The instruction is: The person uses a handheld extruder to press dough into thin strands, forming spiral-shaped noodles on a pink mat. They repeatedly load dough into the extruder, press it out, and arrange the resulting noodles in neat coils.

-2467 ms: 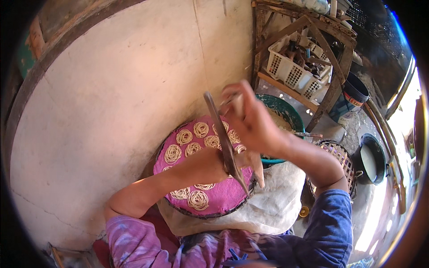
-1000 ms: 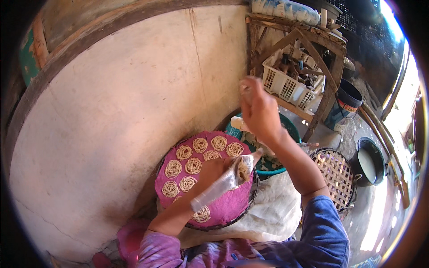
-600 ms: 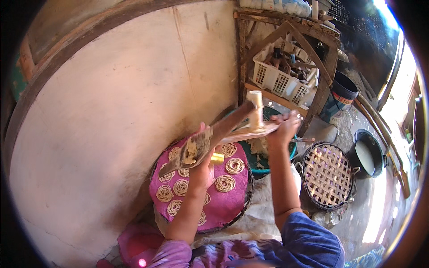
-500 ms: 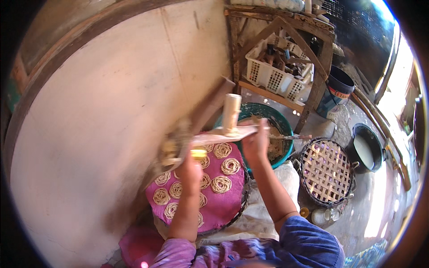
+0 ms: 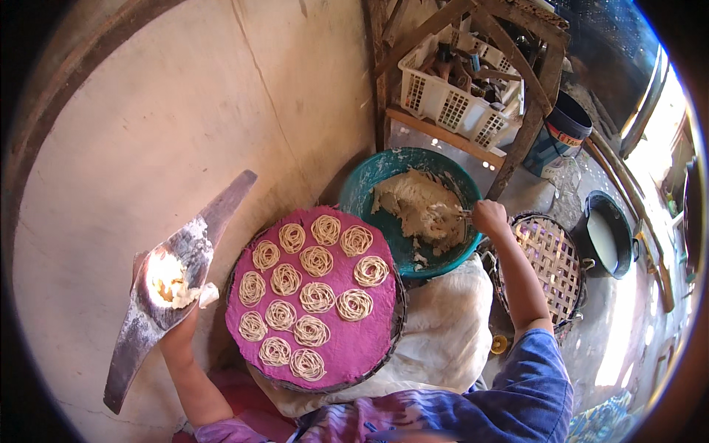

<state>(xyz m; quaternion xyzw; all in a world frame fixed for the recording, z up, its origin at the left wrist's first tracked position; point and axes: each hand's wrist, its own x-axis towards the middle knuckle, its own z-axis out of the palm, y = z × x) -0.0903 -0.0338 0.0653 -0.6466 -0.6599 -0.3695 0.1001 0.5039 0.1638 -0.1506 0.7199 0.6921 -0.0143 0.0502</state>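
My left hand (image 5: 179, 332) is closed on a long dark wooden dough press (image 5: 201, 255), held tilted off to the left. Pale dough fills and crusts the round hollow in its middle. My right hand (image 5: 490, 218) grips a utensil (image 5: 464, 214) at the right rim of a teal basin (image 5: 360, 184). The utensil's tip reaches the pale dough (image 5: 422, 207) in the basin; its exact kind is hidden. Between my arms, a round tray covered with a pink cloth (image 5: 362, 343) carries several coiled nests of dough strands (image 5: 316, 261).
Right of the basin sit a woven basket (image 5: 543, 255) and a dark bucket of whitish liquid (image 5: 607, 244). A white crate (image 5: 450, 103) of tools stands on a wooden frame (image 5: 443, 136) behind. The wall (image 5: 148, 148) rises close on the left; a white sack (image 5: 443, 325) lies beside the tray.
My hands have parted. The left has swung left with the press, its hollow now showing; the upright cylinder seen before is out of sight. The right has moved to the basin and grasped the utensil.
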